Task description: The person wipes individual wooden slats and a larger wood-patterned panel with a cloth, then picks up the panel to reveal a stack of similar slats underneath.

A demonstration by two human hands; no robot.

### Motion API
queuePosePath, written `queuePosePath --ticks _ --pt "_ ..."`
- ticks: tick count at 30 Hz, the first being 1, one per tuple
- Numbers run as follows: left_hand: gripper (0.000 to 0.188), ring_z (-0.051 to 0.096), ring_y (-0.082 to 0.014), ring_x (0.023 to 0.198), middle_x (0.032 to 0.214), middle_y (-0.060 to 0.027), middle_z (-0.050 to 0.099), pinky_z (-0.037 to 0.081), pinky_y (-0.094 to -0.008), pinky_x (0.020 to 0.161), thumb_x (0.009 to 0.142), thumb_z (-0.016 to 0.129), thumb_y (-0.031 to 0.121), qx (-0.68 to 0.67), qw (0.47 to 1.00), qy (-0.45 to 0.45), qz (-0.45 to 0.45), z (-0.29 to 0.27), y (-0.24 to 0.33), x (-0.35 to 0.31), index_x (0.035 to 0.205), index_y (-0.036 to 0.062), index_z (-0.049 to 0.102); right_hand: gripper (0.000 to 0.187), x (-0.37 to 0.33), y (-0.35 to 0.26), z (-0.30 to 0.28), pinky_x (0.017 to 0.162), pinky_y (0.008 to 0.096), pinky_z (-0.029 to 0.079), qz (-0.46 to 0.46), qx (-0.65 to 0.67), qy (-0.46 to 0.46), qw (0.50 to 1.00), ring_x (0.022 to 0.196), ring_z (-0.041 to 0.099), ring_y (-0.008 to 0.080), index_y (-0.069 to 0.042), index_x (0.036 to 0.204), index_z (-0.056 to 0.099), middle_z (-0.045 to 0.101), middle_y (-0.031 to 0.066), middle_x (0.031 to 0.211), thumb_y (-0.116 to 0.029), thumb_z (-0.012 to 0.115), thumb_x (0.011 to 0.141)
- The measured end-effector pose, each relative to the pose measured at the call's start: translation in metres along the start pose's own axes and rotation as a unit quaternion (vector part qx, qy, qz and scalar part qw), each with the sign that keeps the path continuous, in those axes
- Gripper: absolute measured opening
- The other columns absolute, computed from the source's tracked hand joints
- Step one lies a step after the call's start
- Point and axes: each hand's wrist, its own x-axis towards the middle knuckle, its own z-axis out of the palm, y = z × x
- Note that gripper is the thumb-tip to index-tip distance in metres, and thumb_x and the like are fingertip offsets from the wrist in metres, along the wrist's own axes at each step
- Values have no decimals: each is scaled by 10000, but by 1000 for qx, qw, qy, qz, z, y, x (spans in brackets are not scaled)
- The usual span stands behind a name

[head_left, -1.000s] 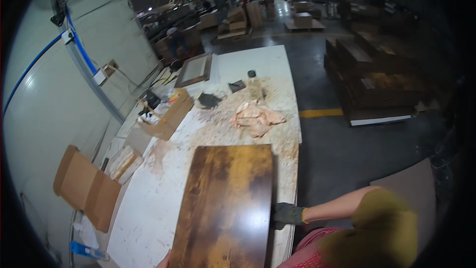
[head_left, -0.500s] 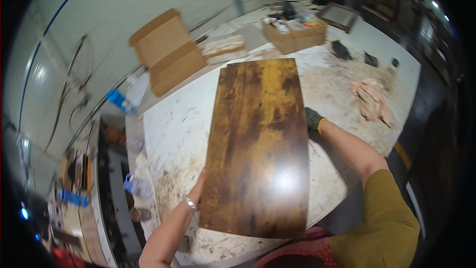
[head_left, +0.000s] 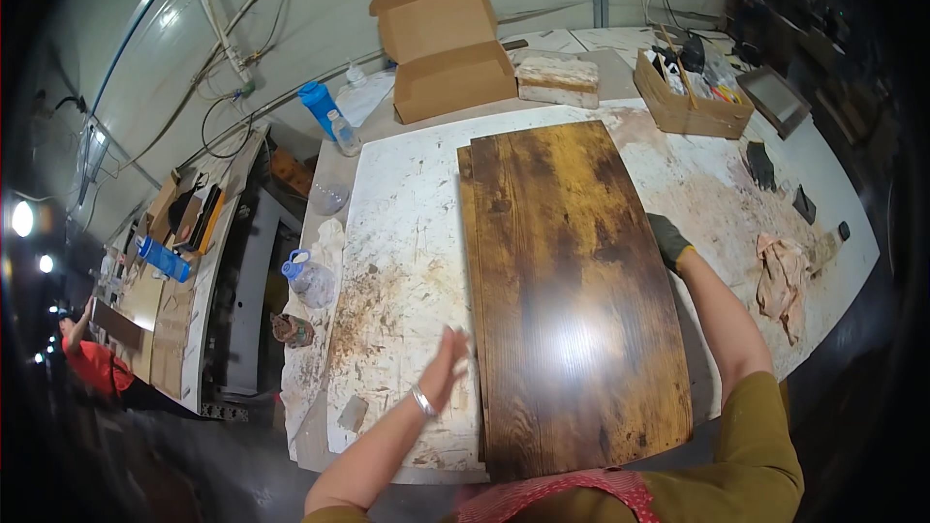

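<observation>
A large brown wooden board (head_left: 572,300) with dark mottled grain lies lengthwise in front of me, glossy in the light. Along its left side the edge of a second board (head_left: 469,232) shows beneath it. My left hand (head_left: 446,368), bare with a silver band at the wrist, is just off the board's left edge, fingers stretched out and slightly blurred, holding nothing. On the far right edge, my right hand (head_left: 668,242) in a dark glove grips the board, its fingertips partly hidden by it.
The white, stained worktable (head_left: 397,281) carries an open cardboard box (head_left: 450,77), a carton of supplies (head_left: 693,111), a crumpled cloth (head_left: 783,276), a blue bottle (head_left: 318,108) and a jug (head_left: 308,279). Another person (head_left: 92,353) in red handles a panel at the far left.
My left hand has come off the board's left edge. The view has shifted, so the board appears farther right, and a second board now shows plainly under it.
</observation>
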Motion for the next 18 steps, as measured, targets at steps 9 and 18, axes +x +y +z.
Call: queuePosePath --ticks 9,18 --pt "919 140 -297 1410 1538 -139 106 160 -482 1121 852 214 742 -131 977 114 125 -1 101 126 1482 95 41 922 -11 -102 3 1055 404 294 81 295 41 951 1317 330 282 13 1423 257 289 201 1468 -652 488 829" --pt "520 536 -208 1095 1221 -104 535 470 -373 908 880 615 229 -49 972 68 220 33 80 143 1318 47 402 653 -38 -100 2 1076 362 289 -22 -45 152 987 1303 379 298 -26 1357 405 403 198 1403 -507 417 915"
